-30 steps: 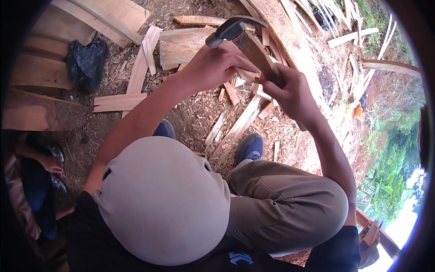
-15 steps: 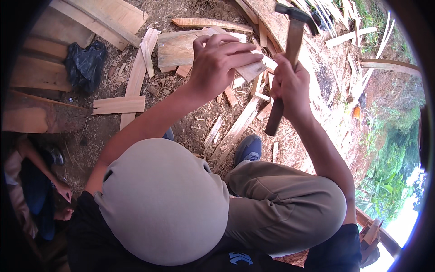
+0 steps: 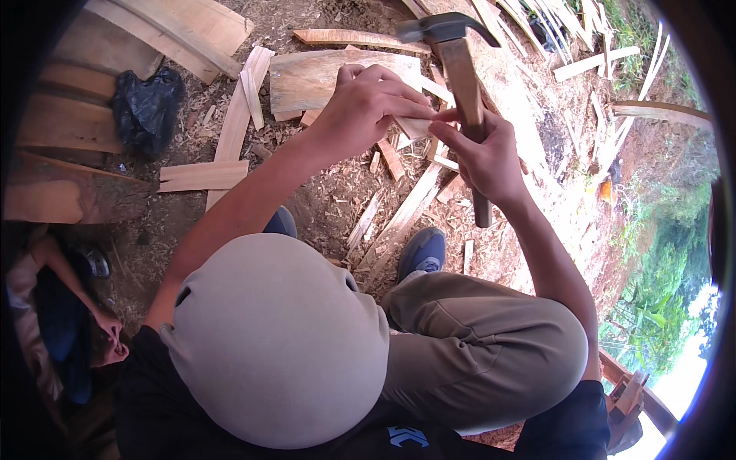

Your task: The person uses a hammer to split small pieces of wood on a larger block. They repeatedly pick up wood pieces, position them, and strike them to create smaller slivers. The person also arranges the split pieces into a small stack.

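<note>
My left hand (image 3: 362, 107) is closed around a small flat piece of wood (image 3: 415, 128), whose end shows under the fingers. My right hand (image 3: 494, 157) grips a claw hammer (image 3: 462, 73) by its wooden handle, with the dark metal head up and leaning left. Thumb and fingertips of that hand reach to the end of the wood, close to the left fingers. Whether something small is pinched between them, I cannot make out. Just beyond my left hand lies a wide pale board (image 3: 307, 80).
Wood strips and shavings litter the dirt between my shoes (image 3: 422, 253). Crossed slats (image 3: 203, 176), a black plastic bag (image 3: 146, 111) and stacked planks (image 3: 65, 115) lie to the left. Another person's hand (image 3: 109, 323) shows at lower left. Long thin strips (image 3: 594, 65) lie at far right.
The hammer head has swung left, over the wide board. My right fingertips have moved left toward the left hand, and the held wood has dropped slightly, showing less of itself.
</note>
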A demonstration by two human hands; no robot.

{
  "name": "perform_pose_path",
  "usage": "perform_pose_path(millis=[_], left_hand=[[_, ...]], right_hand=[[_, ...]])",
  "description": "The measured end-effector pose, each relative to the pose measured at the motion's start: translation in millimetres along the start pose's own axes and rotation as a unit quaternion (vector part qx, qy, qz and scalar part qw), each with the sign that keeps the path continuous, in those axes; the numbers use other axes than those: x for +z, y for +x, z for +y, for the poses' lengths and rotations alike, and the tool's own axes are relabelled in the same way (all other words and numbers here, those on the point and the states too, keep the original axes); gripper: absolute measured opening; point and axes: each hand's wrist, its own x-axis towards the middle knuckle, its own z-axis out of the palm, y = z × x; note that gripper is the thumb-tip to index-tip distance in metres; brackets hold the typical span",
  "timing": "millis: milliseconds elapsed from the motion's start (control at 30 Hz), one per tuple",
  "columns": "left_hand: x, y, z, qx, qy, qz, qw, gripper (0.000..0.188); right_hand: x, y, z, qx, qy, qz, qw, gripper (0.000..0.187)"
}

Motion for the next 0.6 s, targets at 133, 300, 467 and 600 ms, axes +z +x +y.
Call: perform_pose_path(millis=[133,300,467,600], left_hand=[[-8,1,-2,0.024,0.020,-0.037,0.999,0.054],[-10,4,-5,0.002,-0.032,-0.111,0.993,0.054],[-12,8,-5,-0.055,-0.105,-0.170,0.978,0.053],[-6,0,-5,0.030,0.005,-0.035,0.999,0.054]], right_hand=[[2,-1,0,-0.020,-0.078,-0.017,0.997,0.026],[5,-6,-2,-0.053,-0.078,-0.025,0.995,0.019],[-2,-5,-3,-0.063,-0.175,-0.052,0.981,0.020],[5,-3,2,-0.098,-0.130,-0.008,0.987,0.024]])
